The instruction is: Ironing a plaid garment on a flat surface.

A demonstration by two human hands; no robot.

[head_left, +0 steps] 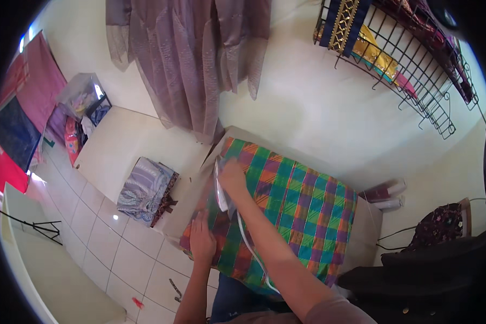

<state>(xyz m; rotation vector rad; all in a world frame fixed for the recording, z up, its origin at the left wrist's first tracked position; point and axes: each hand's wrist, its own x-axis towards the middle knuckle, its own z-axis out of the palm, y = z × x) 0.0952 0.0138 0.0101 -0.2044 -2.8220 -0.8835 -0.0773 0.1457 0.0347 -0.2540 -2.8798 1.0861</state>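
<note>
While checked cloth (286, 205) lies spread over tabletop (370, 227), iron (220, 186) is gripped in closed right hand (232, 175) at cloth's far-left edge; left hand (201, 240) pressed flat, fingers spread. Cloth best kept taut, strokes slow, cord (254, 254) kept clear.

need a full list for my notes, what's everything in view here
checked cloth: one, green, orange and purple, spread over the table
table: one, cream, centre
iron: one, pale, on the cloth's far left end
cord: one, white, along the right forearm
folded fabric: one, grey-lilac, on the low surface at left
hanging cloth: one, mauve, top centre
wire rack: one, black, draped with fabrics, upper right
left hand: flat on the cloth
right hand: gripping the iron
</note>
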